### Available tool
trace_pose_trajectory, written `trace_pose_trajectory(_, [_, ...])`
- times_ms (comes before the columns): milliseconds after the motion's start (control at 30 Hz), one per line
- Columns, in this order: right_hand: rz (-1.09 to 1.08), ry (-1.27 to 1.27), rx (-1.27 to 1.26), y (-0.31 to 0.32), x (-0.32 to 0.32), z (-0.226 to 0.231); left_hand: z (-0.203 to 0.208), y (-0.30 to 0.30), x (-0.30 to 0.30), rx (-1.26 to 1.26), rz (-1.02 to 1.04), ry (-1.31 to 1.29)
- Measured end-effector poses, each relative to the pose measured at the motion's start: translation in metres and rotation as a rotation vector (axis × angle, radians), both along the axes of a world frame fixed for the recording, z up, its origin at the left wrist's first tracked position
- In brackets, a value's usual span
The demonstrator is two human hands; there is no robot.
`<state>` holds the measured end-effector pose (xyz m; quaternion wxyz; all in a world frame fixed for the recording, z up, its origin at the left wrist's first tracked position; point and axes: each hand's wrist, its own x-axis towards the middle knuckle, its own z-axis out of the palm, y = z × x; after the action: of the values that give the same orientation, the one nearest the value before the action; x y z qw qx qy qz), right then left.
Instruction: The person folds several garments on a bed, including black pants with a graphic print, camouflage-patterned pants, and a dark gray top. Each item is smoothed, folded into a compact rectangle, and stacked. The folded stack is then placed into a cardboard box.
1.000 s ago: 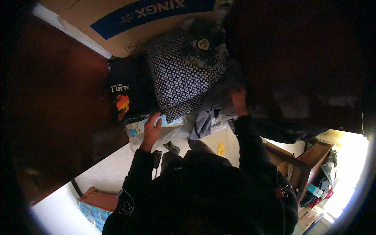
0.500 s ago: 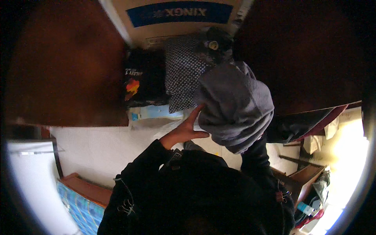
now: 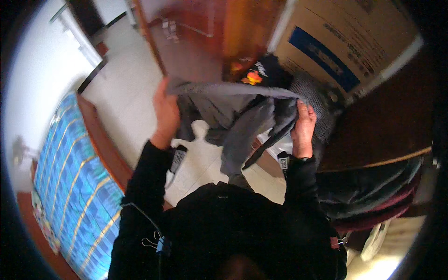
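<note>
A grey knit garment [image 3: 217, 105] hangs in front of me, its ribbed band stretched between my two hands. My left hand [image 3: 166, 116] is closed on the band's left end. Its right end is pinched in the fingers of my right hand [image 3: 304, 128]. Below the band the cloth drops in loose folds, with narrower parts dangling above the floor. Whether it is a top or trousers I cannot tell. Behind its band lies a black printed garment [image 3: 265, 70], and a black-and-grey patterned cloth [image 3: 319, 100] is just beyond my right hand.
A big cardboard box [image 3: 345, 46] stands at the back right, beside dark wooden panels [image 3: 378, 126]. Dark and maroon fabrics [image 3: 373, 191] hang at the right. On the left is a bed with a blue checked cover [image 3: 77, 177]. A reddish-brown door [image 3: 186, 42] stands ahead.
The bunched grey garment has been opened out and now spans both hands. My left hand has taken hold of it. The view has swung left, bringing more of the bed and door in.
</note>
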<state>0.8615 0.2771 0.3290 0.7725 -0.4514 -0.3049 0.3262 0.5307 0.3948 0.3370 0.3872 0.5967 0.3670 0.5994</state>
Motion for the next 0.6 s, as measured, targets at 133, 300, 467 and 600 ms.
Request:
trace_pose_trajectory(133, [-0.062,-0.372,-0.035,0.042,-0.023,0.017,0.084,0.008,-0.089,0.314,0.291,0.325])
trace_pose_trajectory(300, [0.114,-0.602,0.136,0.103,-0.059,0.065,0.142,0.010,-0.165,0.433,0.539,0.602])
trace_pose_trajectory(467, [0.255,-0.481,0.231,0.157,-0.103,0.099,0.155,0.010,-0.233,0.545,0.829,1.060])
trace_pose_trajectory(600, [0.270,-0.579,0.328,0.201,-0.133,0.123,0.163,0.009,-0.285,0.446,0.977,1.317])
